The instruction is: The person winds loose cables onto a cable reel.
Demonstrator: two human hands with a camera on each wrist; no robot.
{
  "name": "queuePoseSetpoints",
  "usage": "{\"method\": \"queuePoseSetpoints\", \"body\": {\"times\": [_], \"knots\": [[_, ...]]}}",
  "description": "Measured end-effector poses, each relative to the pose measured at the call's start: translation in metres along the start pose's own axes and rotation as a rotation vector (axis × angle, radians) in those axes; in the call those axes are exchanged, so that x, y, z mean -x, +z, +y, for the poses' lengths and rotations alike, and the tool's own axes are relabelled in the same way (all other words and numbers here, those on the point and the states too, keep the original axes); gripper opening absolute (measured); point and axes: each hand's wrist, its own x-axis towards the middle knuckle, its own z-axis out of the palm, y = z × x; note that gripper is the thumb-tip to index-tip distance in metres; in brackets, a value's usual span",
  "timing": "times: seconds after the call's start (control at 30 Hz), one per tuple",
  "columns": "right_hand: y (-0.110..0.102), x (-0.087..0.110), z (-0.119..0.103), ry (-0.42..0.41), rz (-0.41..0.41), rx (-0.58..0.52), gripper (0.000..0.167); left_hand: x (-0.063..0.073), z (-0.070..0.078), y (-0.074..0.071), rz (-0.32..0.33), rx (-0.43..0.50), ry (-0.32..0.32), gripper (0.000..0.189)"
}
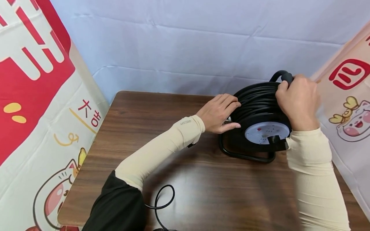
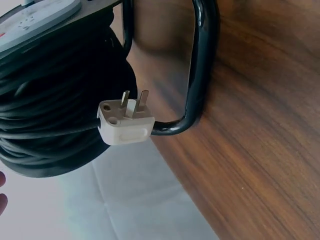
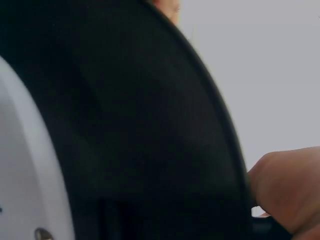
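A black cable reel (image 1: 257, 101) stands on a black tube frame (image 1: 245, 156) at the table's right side, thickly wound with black cable. Its round white socket panel (image 1: 258, 130) faces the front. My right hand (image 1: 302, 101) grips the dark handle (image 1: 286, 77) on top of the reel. With fingers extended and thumb apart, my left hand (image 1: 221, 113) lies against the left side of the windings. In the left wrist view a white three-pin plug (image 2: 127, 125) on the cable's end sits between the windings and the frame, pins bared.
The brown wooden table (image 1: 138, 122) lies under the reel, with a pale cloth wall (image 1: 173, 48) behind it. A thin black cord (image 1: 170, 195) loops near the front edge. Printed cloths with cartoon figures (image 1: 358, 125) hang at both sides.
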Motion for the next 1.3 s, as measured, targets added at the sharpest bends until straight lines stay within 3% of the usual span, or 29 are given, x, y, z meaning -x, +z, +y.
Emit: {"method": "queuePoseSetpoints", "body": {"times": [0.23,0.5,0.63,0.97,1.3], "knots": [[0.004,-0.021,0.012,0.042,0.047,0.023,0.053,-0.019,-0.006,0.009,-0.061,-0.037,-0.029,0.075],[0.011,-0.045,0.025,0.053,-0.082,0.11,0.068,-0.032,-0.009,0.021,-0.166,-0.092,-0.063,0.074],[0.015,-0.056,0.03,0.036,-0.107,0.129,0.068,-0.038,-0.011,0.028,-0.205,-0.127,-0.094,0.074],[0.038,-0.075,0.058,-0.079,-0.008,0.134,0.064,-0.05,-0.005,0.051,-0.309,-0.177,-0.19,0.076],[0.05,-0.093,0.074,-0.103,-0.024,0.15,0.076,-0.062,-0.003,0.068,-0.384,-0.232,-0.244,0.078]]}}
